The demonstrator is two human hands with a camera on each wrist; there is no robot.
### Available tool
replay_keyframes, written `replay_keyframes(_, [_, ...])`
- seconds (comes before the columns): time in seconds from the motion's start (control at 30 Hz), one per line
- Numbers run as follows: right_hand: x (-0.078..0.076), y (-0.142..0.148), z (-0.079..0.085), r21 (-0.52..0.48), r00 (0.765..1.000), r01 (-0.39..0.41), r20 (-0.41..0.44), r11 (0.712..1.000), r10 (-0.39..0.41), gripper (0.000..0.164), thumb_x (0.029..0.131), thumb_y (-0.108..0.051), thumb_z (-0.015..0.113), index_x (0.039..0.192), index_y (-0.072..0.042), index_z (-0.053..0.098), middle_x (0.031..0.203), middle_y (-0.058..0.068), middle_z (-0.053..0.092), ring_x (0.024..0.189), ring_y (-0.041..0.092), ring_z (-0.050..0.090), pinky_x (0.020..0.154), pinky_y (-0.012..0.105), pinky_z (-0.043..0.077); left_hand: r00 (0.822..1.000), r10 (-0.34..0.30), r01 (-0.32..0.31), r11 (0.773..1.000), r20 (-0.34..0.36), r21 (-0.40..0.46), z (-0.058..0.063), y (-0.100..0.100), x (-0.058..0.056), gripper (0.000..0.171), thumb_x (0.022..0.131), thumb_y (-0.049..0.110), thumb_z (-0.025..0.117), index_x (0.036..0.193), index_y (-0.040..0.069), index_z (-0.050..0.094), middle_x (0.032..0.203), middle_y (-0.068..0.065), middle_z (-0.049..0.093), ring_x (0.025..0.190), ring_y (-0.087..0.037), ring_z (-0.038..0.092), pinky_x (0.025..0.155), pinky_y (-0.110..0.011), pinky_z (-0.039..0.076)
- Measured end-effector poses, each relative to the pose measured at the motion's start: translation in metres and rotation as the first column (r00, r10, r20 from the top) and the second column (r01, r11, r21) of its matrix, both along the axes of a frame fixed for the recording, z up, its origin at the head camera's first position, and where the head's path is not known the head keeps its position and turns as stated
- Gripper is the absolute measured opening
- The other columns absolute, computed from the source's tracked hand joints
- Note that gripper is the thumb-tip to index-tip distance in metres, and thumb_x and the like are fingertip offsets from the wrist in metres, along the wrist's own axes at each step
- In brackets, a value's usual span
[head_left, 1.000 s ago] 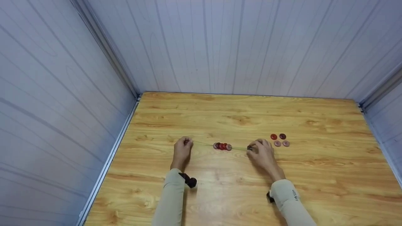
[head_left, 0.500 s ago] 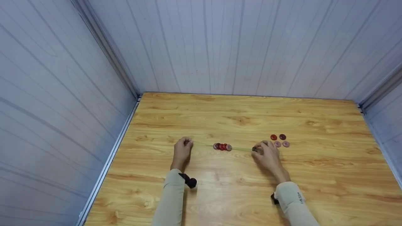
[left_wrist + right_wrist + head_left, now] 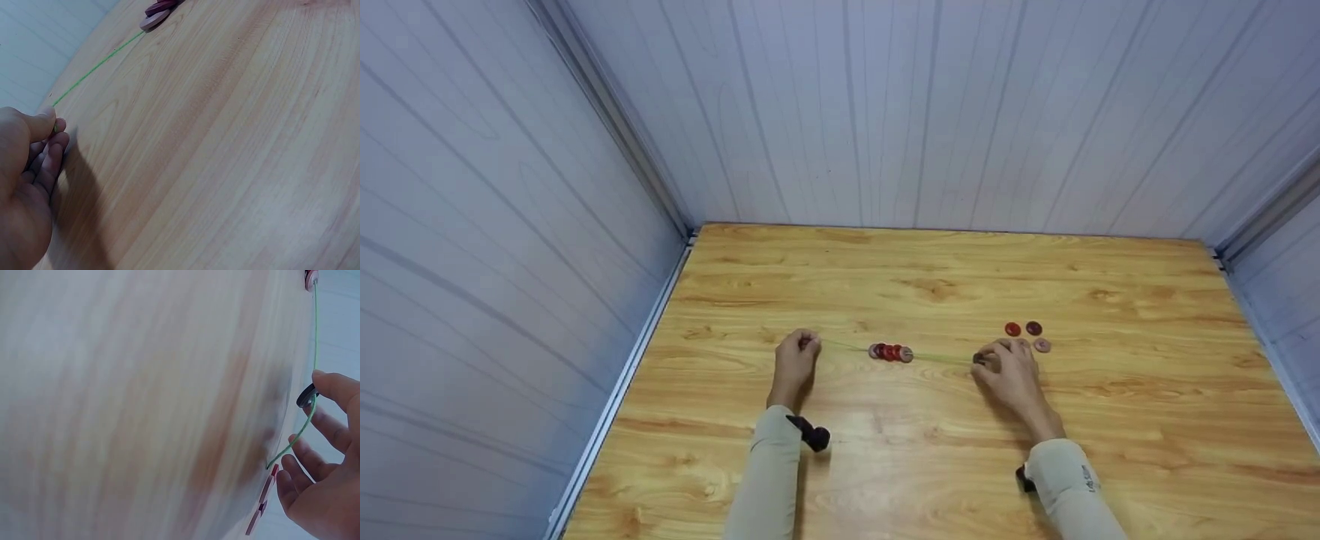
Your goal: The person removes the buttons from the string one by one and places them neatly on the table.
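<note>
Between thumb and fingertips my left hand point(image 3: 795, 364) pinches one end of a green string point(image 3: 98, 70). The string runs taut to the right through a row of overlapping red, dark and pink buttons point(image 3: 891, 352) midway between the hands. My right hand point(image 3: 1014, 379) pinches a dark button point(image 3: 306, 395), tilted on edge, at the string's right part. In the right wrist view the string continues past this button, and its loose end point(image 3: 275, 460) hangs below the fingers, whose other tips are spread apart.
On the wooden table point(image 3: 840, 285), just beyond the right hand, lie a red button point(image 3: 1012, 328), a dark maroon button point(image 3: 1034, 328) and a pink button point(image 3: 1042, 345). Another pink one is largely hidden by the fingers. Pale panel walls point(image 3: 885, 112) stand behind and at both sides.
My right hand has slid to the right with the dark button, away from the strung row, and now covers part of the loose buttons. The left hand and strung row have stayed nearly still.
</note>
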State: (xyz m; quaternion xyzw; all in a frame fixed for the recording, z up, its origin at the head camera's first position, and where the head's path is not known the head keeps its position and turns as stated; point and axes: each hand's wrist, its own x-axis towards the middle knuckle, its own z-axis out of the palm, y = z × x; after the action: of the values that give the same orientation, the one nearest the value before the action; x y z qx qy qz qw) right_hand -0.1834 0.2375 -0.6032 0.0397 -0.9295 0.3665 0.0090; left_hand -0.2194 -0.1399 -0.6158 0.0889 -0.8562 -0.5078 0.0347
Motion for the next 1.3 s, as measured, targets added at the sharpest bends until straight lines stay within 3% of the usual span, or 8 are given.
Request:
replay_keyframes(0.67, [0.004, 0.018, -0.001, -0.018, 0.998, 0.033, -0.059, 0.999, -0.034, 0.031, 0.086, -0.022, 0.072, 0.108, -0.001, 0.064, 0.118, 0.019, 0.053, 0.115, 0.037, 0.041, 0.1, 0.055, 0.025, 1.0, 0.001, -0.001, 1.0, -0.001, 0.002, 0.002, 0.001, 0.001, 0.012, 0.095, 0.012, 0.06, 0.1, 0.002, 0.065, 0.093, -0.009, 0.064, 0.087, -0.019, 0.058, 0.077, -0.031, 0.049])
replay_keyframes(1.03, [0.005, 0.029, 0.003, -0.028, 0.998, 0.046, 0.031, 0.999, -0.045, 0.033, 0.089, -0.024, 0.067, 0.114, -0.002, 0.061, 0.132, 0.023, 0.046, 0.131, 0.046, 0.028, 0.107, 0.062, 0.018, 1.0, 0.006, -0.006, 1.0, -0.001, 0.005, 0.002, 0.002, 0.001, 0.01, 0.094, 0.011, 0.06, 0.097, 0.003, 0.065, 0.092, -0.009, 0.064, 0.086, -0.019, 0.058, 0.077, -0.032, 0.049])
replay_keyframes(1.3, [0.007, 0.035, 0.001, -0.04, 0.998, 0.063, 0.024, 0.997, -0.062, 0.032, 0.089, -0.023, 0.067, 0.113, -0.002, 0.062, 0.128, 0.021, 0.047, 0.118, 0.042, 0.036, 0.101, 0.059, 0.024, 1.0, -0.011, 0.011, 1.0, 0.017, -0.005, 0.002, 0.001, 0.002, 0.013, 0.095, 0.014, 0.059, 0.101, 0.004, 0.064, 0.096, -0.009, 0.064, 0.089, -0.02, 0.059, 0.079, -0.033, 0.049])
